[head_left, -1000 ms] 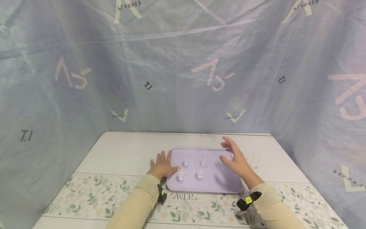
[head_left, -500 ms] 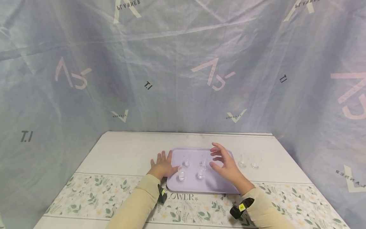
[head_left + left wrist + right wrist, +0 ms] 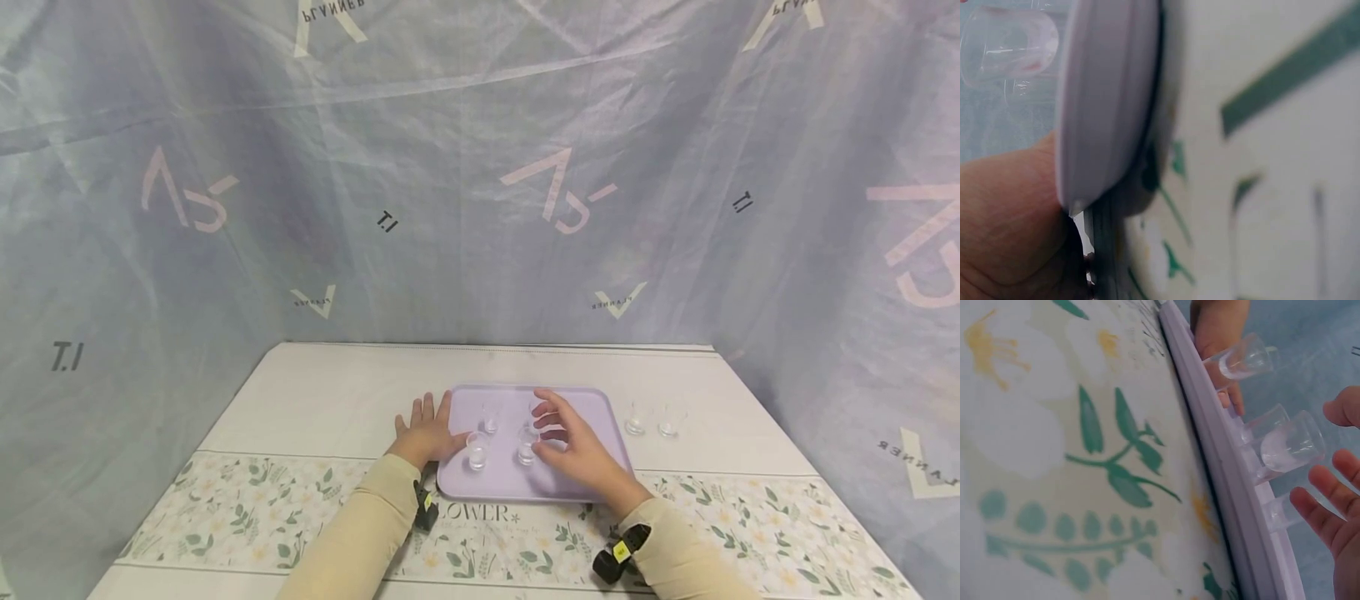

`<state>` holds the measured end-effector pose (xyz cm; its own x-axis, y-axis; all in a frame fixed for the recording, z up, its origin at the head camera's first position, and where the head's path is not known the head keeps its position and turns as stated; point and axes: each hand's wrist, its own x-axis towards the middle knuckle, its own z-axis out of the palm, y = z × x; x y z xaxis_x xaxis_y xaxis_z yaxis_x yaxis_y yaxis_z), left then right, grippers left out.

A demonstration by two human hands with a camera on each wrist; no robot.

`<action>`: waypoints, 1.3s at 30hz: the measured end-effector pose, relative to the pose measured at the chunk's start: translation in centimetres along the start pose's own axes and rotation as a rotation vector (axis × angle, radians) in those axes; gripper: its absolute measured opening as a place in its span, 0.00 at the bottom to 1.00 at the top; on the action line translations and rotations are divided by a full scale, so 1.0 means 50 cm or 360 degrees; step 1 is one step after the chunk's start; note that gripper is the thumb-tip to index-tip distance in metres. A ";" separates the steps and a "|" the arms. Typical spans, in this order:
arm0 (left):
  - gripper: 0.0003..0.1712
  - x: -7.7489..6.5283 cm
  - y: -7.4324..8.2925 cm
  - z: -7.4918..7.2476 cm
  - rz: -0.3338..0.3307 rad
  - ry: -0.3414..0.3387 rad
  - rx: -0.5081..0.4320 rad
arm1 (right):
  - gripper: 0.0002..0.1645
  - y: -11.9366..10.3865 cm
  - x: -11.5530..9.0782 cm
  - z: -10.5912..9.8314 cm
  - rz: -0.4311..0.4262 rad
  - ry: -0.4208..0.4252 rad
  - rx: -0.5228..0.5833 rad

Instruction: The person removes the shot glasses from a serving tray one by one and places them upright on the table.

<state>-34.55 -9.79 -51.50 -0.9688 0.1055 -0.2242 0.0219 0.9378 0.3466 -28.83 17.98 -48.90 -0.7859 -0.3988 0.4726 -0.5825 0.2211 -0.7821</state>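
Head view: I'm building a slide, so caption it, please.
Right hand near four small clear cups on a lilac tray, left hand at its edge.

Facing you: grey-blue curtain (image 3: 450, 142), pink and black lettering (image 3: 386, 222). Below you: white table (image 3: 337, 383), floral band (image 3: 292, 500) across.

R hand (image 3: 1345, 532) partly off R-wrist cam

The tray (image 3: 502, 486) is solid lilac; the shot glasses (image 3: 477, 452) are clear and colourless. The surface (image 3: 337, 383) is white, crossed by a floral band (image 3: 300, 517) of green leaves and white blossoms with yellow centres. The curtain (image 3: 450, 133) is grey-blue with pink, cream and black lettering; the sleeves (image 3: 348, 525) are plain beige.
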 end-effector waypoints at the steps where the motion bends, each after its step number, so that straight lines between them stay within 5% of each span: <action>1: 0.57 0.000 0.000 0.000 0.0001 0.0002 -0.0002 | 0.49 0.000 -0.001 0.002 0.0014 -0.0007 0.0005; 22: 0.58 -0.010 0.006 -0.006 -0.0016 -0.0007 0.0014 | 0.50 0.001 0.003 0.022 0.0155 -0.0054 -0.0141; 39: 0.57 -0.001 0.000 0.000 -0.0011 -0.0017 0.0021 | 0.51 0.000 0.004 0.016 0.0056 -0.0087 -0.0137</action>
<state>-34.51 -9.80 -51.48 -0.9662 0.1027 -0.2366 0.0186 0.9426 0.3333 -28.84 17.19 -49.14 -0.7951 -0.4370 0.4205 -0.5722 0.3106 -0.7590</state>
